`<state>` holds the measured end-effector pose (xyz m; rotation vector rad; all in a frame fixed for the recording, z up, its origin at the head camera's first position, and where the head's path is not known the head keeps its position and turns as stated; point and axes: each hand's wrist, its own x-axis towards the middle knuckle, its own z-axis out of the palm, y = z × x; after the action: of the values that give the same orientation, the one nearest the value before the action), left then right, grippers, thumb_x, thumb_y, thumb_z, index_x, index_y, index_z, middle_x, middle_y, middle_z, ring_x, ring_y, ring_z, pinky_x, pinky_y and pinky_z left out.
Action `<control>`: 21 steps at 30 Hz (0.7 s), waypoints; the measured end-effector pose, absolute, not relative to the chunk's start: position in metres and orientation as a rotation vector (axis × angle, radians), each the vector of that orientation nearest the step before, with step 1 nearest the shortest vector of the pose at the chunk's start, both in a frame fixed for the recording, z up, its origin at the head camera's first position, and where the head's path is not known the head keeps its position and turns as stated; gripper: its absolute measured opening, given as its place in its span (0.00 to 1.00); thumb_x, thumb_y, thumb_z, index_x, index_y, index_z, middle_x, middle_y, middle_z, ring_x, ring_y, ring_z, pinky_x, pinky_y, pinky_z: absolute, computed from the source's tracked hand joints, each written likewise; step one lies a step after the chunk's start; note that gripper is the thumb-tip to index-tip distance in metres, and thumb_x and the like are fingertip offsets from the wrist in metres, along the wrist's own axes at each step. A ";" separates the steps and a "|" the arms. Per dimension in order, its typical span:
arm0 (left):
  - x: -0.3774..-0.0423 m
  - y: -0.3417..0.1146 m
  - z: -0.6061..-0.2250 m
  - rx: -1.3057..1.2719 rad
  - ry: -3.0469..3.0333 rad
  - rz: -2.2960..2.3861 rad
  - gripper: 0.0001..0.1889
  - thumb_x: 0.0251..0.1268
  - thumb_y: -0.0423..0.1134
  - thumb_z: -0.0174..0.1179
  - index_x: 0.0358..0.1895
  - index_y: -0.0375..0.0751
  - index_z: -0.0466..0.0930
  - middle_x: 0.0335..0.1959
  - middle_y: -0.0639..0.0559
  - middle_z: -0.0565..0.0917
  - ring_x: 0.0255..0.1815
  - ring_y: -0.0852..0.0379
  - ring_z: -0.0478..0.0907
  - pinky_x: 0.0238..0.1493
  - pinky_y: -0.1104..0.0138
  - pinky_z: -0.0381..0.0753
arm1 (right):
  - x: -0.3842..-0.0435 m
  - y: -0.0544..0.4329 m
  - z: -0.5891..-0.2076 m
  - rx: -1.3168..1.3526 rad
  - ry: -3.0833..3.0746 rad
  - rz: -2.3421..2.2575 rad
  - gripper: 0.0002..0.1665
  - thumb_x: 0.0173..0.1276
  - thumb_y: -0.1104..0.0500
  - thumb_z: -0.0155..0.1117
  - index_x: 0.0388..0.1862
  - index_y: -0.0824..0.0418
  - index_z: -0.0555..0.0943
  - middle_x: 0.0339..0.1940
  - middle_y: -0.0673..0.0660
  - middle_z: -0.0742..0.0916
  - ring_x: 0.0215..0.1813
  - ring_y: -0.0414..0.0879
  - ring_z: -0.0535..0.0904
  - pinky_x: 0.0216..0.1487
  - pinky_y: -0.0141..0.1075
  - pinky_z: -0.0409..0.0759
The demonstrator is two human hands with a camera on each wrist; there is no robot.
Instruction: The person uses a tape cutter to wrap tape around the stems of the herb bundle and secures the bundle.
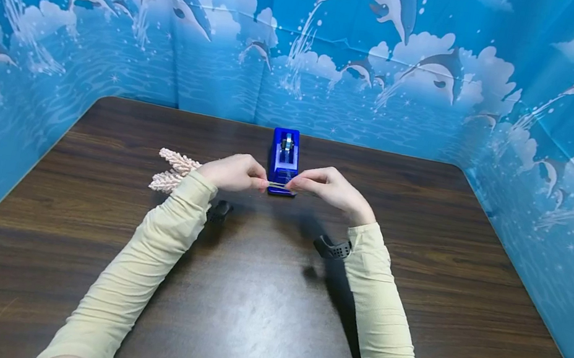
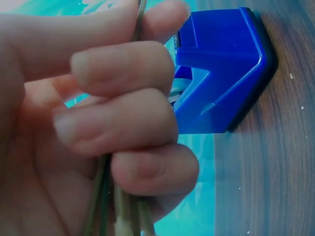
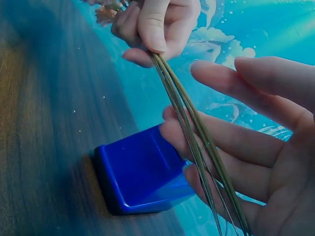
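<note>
My left hand grips a bunch of thin green stems, its fingers curled round them in the left wrist view. Pale pink flower sprigs stick out to the left behind that hand. The bare stems run from the left thumb across to my right hand. In the right wrist view, the right fingers are spread and loosely bent, with the stems passing in front of the lower ones. Thumb and forefinger there stand apart from the stems. Just beyond both hands sits a blue tape dispenser, a roll inside.
The dark wooden table reaches to a blue dolphin-print curtain at the back and sides. Black wrist-worn devices show under both wrists, one of them the right wrist device.
</note>
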<state>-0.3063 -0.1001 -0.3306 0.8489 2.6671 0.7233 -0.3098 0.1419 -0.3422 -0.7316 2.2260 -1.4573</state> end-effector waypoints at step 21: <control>-0.304 -0.105 -0.323 0.728 2.690 0.818 0.15 0.71 0.39 0.51 0.28 0.33 0.78 0.19 0.56 0.69 0.25 0.58 0.63 0.29 0.67 0.61 | -0.305 0.135 -0.335 -0.760 2.349 -1.425 0.18 0.76 0.54 0.51 0.47 0.65 0.84 0.44 0.68 0.87 0.39 0.60 0.84 0.32 0.32 0.72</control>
<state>-0.3042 -0.1049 -0.3234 0.7280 2.6902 0.8177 -0.3047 0.1355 -0.3349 -0.7603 2.3488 -1.4255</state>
